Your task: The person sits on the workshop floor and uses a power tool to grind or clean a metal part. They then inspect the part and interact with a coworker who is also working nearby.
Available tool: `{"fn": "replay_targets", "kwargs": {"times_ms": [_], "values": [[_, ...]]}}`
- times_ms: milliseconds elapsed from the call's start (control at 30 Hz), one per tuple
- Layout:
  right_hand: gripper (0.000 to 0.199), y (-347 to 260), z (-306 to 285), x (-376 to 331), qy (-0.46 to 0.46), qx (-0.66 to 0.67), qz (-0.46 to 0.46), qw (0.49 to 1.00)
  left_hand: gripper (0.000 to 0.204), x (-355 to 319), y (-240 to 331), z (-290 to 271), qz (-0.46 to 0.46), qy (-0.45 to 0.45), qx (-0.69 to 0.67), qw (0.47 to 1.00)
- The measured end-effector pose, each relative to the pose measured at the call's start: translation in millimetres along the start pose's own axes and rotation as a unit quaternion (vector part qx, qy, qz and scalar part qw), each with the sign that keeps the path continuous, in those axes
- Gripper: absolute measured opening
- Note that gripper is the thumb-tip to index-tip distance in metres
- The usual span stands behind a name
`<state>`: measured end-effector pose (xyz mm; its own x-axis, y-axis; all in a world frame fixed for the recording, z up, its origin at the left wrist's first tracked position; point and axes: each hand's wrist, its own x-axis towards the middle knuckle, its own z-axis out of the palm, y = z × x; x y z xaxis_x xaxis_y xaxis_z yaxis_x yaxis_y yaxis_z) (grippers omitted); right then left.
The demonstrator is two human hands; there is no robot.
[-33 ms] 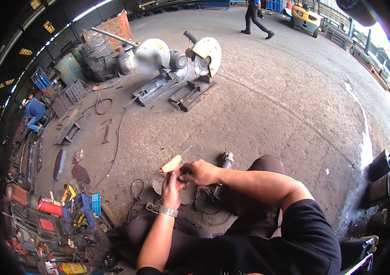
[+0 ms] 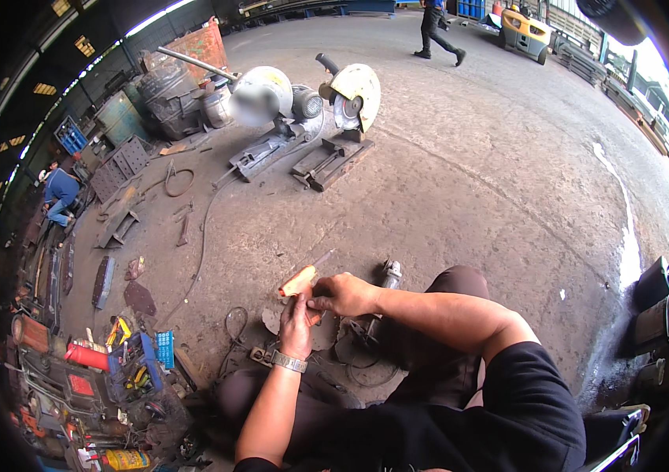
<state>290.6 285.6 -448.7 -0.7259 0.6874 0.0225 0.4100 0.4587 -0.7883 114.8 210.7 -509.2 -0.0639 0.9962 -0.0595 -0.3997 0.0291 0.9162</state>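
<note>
My left hand point(image 2: 296, 330), with a metal-banded watch point(image 2: 289, 362) on its wrist, is closed round the grip of an orange pistol-shaped tool point(image 2: 298, 281). A thin, pale tip points up and away from the tool's far end. My right hand point(image 2: 344, 296) is closed against the same tool from the right, its fingertips at the grip. What those fingertips pinch is partly hidden. Just beyond my right forearm, an angle grinder point(image 2: 390, 273) lies on the ground near my knee. Dark round discs point(image 2: 321, 337) and a cable lie below my hands.
Two cut-off saws point(image 2: 355, 98) stand ahead on the concrete floor. At the left are a blue tool tray point(image 2: 131, 366), a red cylinder point(image 2: 86, 356) and scattered metal parts. One person point(image 2: 59, 193) bends at far left; another point(image 2: 434, 33) walks at the back near a yellow forklift point(image 2: 525, 33).
The orange tool has shifted very slightly to the right and turned a little in my hands. Both hands keep their hold.
</note>
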Motion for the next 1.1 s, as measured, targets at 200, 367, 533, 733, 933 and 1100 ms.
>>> {"fn": "replay_targets", "kwargs": {"times_ms": [200,367,533,733,933,1100], "values": [[0.049,-6.8,-2.0,-5.0,-0.028,0.000,0.079,0.997,0.041,-1.3,-10.4,-5.2,-0.015,-0.033,0.000,0.999],[0.054,0.7,0.9,-15.5,-0.025,0.029,0.038,0.999,0.031,-5.8,1.9,16.4,-0.050,-0.002,-0.038,0.998],[0.053,-5.1,2.7,-19.2,-0.042,0.057,-0.013,0.997,0.019,-5.9,-7.2,5.9,-0.060,0.009,-0.007,0.998],[0.055,-12.3,-2.2,-16.9,-0.109,0.022,-0.028,0.993,0.018,-1.0,-20.5,-16.0,-0.053,0.001,0.023,0.998],[0.060,-17.9,-44.2,-21.1,-0.065,-0.047,-0.075,0.994,0.035,7.8,31.6,-17.4,0.002,0.089,0.042,0.995],[0.054,-5.5,-106.2,-29.5,0.077,0.066,-0.061,0.993,0.026,2.8,98.6,-67.0,0.029,0.138,0.064,0.988]]}}
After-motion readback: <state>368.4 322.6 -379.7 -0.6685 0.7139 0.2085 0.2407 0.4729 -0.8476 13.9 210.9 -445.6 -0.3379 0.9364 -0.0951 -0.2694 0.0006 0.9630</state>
